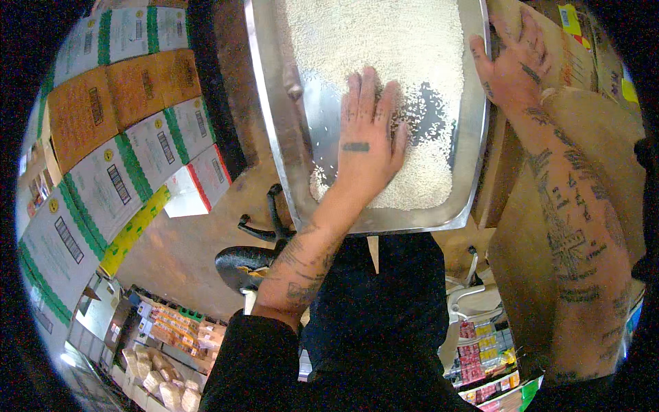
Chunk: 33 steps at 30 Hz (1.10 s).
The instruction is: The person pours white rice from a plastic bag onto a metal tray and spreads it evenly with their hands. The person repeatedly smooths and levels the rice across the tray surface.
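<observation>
Far left, a wall of stacked cartons (130,130) in white, green and orange curves up the edge of the view, with a yellow box beneath them. Lower down sits a black swivel chair (250,257) on the brown floor, and shelves of packaged goods (168,343) lie below that. In the middle, a steel tray (473,130) holds a bed of white rice grains (384,41) (a bare patch of metal shows through just right of centre). The left hand (367,141) lies flat on the rice, palm down, fingers spread and gripping nothing. The right hand (511,62) rests at the tray's right rim, fingers open and splayed; whether it touches the rim or the brown cardboard box (583,130) behind is hard to tell.
</observation>
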Available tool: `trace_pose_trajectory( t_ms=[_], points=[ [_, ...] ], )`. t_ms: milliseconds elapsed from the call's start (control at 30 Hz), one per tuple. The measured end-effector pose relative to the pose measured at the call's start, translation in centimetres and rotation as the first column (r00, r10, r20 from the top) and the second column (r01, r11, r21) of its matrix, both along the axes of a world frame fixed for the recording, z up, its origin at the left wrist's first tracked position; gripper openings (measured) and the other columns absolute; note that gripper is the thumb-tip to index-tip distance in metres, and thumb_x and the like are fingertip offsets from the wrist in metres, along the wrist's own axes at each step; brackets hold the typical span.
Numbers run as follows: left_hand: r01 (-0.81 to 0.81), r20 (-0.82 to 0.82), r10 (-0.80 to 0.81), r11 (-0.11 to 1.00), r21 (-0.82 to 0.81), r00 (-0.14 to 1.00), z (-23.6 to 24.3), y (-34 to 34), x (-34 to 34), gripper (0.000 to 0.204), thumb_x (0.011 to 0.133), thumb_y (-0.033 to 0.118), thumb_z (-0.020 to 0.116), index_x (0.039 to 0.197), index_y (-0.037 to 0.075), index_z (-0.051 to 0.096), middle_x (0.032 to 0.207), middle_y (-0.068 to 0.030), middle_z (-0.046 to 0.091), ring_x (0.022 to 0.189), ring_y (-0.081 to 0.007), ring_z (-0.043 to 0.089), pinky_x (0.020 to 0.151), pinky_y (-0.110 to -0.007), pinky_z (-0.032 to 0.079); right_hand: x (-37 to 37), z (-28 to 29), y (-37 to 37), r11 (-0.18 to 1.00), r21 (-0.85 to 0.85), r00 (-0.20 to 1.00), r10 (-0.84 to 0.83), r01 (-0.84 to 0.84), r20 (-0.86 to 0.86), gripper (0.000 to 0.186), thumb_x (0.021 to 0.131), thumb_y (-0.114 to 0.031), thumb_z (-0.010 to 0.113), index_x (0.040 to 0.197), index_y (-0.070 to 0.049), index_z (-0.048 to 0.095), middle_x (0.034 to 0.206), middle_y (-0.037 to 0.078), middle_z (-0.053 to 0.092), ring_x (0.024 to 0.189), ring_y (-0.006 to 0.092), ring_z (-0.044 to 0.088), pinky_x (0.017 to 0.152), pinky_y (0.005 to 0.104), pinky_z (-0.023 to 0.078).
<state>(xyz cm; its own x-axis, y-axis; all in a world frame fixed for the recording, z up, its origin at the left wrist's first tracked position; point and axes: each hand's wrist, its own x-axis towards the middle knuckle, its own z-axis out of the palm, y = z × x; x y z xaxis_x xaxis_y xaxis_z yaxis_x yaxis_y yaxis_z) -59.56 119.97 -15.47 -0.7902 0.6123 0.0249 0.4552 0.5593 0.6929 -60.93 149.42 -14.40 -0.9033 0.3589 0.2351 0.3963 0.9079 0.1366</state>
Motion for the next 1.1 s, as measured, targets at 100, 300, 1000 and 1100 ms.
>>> trace_pose_trajectory(
  t_ms=[100, 300, 1000, 1100],
  points=[
    [0.115, 0.009, -0.115, 0.993, -0.014, 0.993, 0.1, 0.5, 0.8, 0.046, 0.093, 0.016, 0.071, 0.138, 0.006, 0.065, 0.162, -0.0225, 0.045, 0.150, -0.0461, 0.040, 0.124, -0.058, 0.032, 0.2, 0.9, -1.5, 0.994, -0.019, 0.990, -0.103, 0.106, 0.092, 0.065, 0.090, -0.042, 0.071, 0.150, -0.017, 0.060, 0.170, 0.024, 0.024, 0.154, 0.0478, 0.024, 0.125, 0.0641, 0.017],
    [0.174, 0.432, -0.211, 0.977, 0.124, 0.877, 1.6, 2.4, 3.6, 0.036, 0.091, 0.009, 0.070, 0.127, 0.008, 0.072, 0.147, -0.0192, 0.061, 0.143, -0.0425, 0.051, 0.119, -0.052, 0.041, -0.1, 2.0, -1.9, 0.990, -0.098, 0.994, -0.097, 0.102, 0.051, 0.067, 0.087, -0.040, 0.074, 0.148, -0.016, 0.062, 0.167, 0.026, 0.029, 0.154, 0.0484, 0.026, 0.124, 0.0661, 0.020],
    [0.425, 0.071, -0.440, 0.891, 0.160, 0.895, -0.7, 4.6, 2.1, 0.040, 0.087, 0.007, 0.068, 0.127, 0.004, 0.068, 0.134, -0.0248, 0.067, 0.131, -0.0461, 0.060, 0.119, -0.053, 0.043, -0.2, 2.1, -1.9, 0.980, -0.196, 0.995, -0.045, 0.028, -0.084, 0.064, 0.084, -0.038, 0.073, 0.141, -0.010, 0.064, 0.168, 0.029, 0.026, 0.154, 0.0493, 0.025, 0.123, 0.0694, 0.020],
    [0.469, 0.321, -0.505, 0.863, 0.187, 0.801, 1.3, 2.1, 3.7, 0.033, 0.087, 0.008, 0.069, 0.119, 0.003, 0.070, 0.124, -0.0239, 0.071, 0.119, -0.0471, 0.066, 0.114, -0.054, 0.046, -0.3, 2.2, -2.0, 0.964, -0.252, 0.996, -0.090, 0.083, -0.013, 0.063, 0.085, -0.039, 0.072, 0.141, -0.010, 0.064, 0.168, 0.029, 0.025, 0.155, 0.0503, 0.023, 0.123, 0.0692, 0.020]
  ],
)
